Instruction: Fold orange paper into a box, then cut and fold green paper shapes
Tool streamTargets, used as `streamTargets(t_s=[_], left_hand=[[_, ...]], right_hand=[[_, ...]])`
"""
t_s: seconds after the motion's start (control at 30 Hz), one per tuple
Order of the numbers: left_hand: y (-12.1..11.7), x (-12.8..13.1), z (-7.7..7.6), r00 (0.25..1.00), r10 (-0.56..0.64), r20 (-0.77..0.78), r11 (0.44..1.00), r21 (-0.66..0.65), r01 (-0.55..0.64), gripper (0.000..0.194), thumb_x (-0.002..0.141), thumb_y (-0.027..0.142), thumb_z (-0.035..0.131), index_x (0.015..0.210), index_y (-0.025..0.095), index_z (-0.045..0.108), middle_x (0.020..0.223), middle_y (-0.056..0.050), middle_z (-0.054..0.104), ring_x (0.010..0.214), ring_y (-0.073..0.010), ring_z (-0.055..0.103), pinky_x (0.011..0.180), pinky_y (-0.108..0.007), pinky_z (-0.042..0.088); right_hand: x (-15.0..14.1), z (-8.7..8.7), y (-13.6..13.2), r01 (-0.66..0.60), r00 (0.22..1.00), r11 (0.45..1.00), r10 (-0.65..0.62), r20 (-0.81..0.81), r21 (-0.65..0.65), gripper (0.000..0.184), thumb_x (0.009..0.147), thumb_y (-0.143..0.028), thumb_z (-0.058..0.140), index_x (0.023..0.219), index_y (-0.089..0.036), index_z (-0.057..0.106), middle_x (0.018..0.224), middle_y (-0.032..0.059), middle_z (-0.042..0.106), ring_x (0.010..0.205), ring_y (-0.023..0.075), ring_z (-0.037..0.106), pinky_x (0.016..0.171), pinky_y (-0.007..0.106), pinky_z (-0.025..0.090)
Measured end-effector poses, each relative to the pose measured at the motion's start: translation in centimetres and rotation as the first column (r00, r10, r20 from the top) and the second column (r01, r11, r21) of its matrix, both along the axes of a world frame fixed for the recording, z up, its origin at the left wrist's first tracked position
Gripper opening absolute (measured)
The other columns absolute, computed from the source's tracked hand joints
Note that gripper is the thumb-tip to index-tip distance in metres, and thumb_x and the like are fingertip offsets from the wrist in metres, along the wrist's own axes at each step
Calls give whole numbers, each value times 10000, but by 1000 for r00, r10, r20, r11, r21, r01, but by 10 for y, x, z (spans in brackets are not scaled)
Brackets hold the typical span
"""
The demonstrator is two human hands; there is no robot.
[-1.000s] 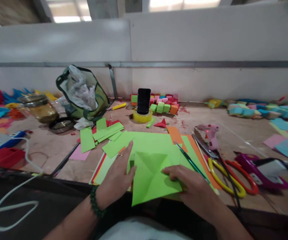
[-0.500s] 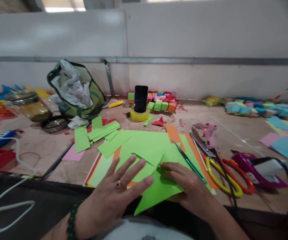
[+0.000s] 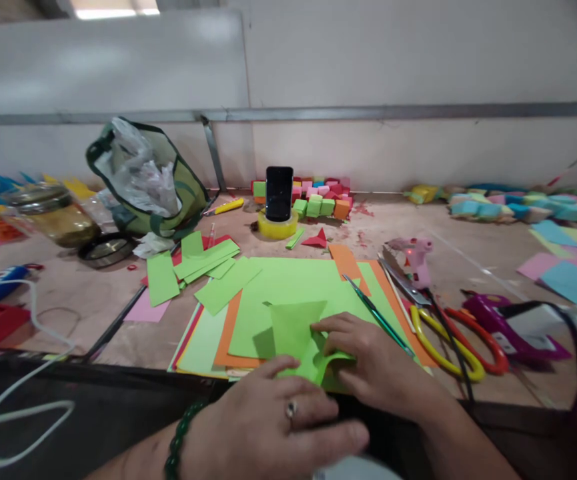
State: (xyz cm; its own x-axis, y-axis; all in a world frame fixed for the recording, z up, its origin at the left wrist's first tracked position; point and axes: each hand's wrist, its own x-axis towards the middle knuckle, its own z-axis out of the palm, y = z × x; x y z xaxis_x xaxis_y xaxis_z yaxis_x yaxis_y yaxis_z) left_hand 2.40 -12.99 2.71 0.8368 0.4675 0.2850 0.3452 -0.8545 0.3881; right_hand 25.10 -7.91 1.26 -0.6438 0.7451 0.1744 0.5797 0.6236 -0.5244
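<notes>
A folded piece of light green paper [image 3: 295, 327] stands partly raised over the stacked coloured sheets [image 3: 253, 280] at the table's near edge. My right hand [image 3: 375, 363] has its fingers bent round the right side of this piece and grips it. My left hand [image 3: 273, 420], with a ring and a green bead bracelet, lies across its near edge. Its fingers touch the paper and the thumb stretches apart to the right; part of the paper is hidden under it. A green pen-like tool [image 3: 378, 317] lies beside my right hand.
Scissors [image 3: 448, 343], a pink glue gun [image 3: 418, 260] and a purple tool [image 3: 515, 333] lie right. Green strips [image 3: 163, 280] lie left. Behind stand a phone [image 3: 279, 193] on a yellow tape roll [image 3: 278, 229], and a bag [image 3: 153, 180]. A white cable [image 3: 23, 380] hangs at the left.
My left hand has moved right and nearer, from spread beside the green paper to across its near edge. The paper has been turned and folded up, while my right hand keeps hold of it.
</notes>
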Motion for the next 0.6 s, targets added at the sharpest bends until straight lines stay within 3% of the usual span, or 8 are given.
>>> streamTargets(t_s=[0.17,0.23,0.3,0.33,0.4,0.47,0.53,0.6], left_hand=[[16,-7,-5,967,229,-109,973,6,-230,862,661,719,607,1380,281,422,1361,-124,526,1174,-340,524,1040,-567,295],[18,-14,-10,950,296,-103,955,53,-292,968,614,745,625,1412,258,375,1392,-166,479,1206,-371,485,1027,-586,290],[18,-19,-15,931,357,-76,934,35,-356,1012,654,682,656,1459,200,276,1310,-197,538,1123,-337,543,989,-538,350],[18,-21,-18,922,383,-66,924,0,-383,937,717,610,656,1458,184,272,1219,-179,601,1049,-301,580,957,-497,388],[18,-21,-22,906,420,-42,902,-92,-422,542,854,425,589,1335,207,467,978,-90,682,893,-229,611,867,-404,439],[21,-20,-26,884,467,-18,863,-207,-460,197,919,304,497,981,211,660,774,-31,658,761,-177,597,741,-313,449],[27,-19,-29,823,568,2,780,-321,-537,273,924,295,476,717,187,617,654,-4,593,640,-142,551,616,-257,419],[36,-18,-30,743,669,-9,687,-374,-623,267,901,306,501,674,181,563,629,11,554,582,-128,512,558,-242,388]], right_hand=[[3,-1,2,20,995,1000,-21,-98,-17,247,739,-30,569,889,-192,682,1005,78,709,1013,194,627,865,338,509],[6,-3,3,22,990,1000,-25,-136,-18,236,761,-67,582,924,-202,686,1039,79,710,1043,199,626,892,349,508],[9,-5,3,26,986,999,-31,-162,-35,227,778,-99,587,951,-209,685,1050,77,712,1044,201,633,891,347,515],[10,-5,4,32,985,998,-40,-167,-50,223,791,-115,583,966,-208,682,1051,76,713,1036,199,638,886,341,518],[11,-6,5,67,983,994,-81,-167,-86,204,823,-146,562,980,-208,679,1044,69,714,1003,190,651,869,324,520],[11,-7,7,116,979,985,-135,-153,-128,169,853,-188,545,958,-206,676,996,52,718,928,177,663,822,301,521],[10,-9,9,186,970,970,-207,-125,-159,142,875,-253,531,863,-193,659,844,24,706,765,154,650,691,264,516],[8,-11,11,277,953,947,-293,-82,-164,220,881,-330,523,732,-185,596,661,-14,622,605,128,570,550,235,459]])
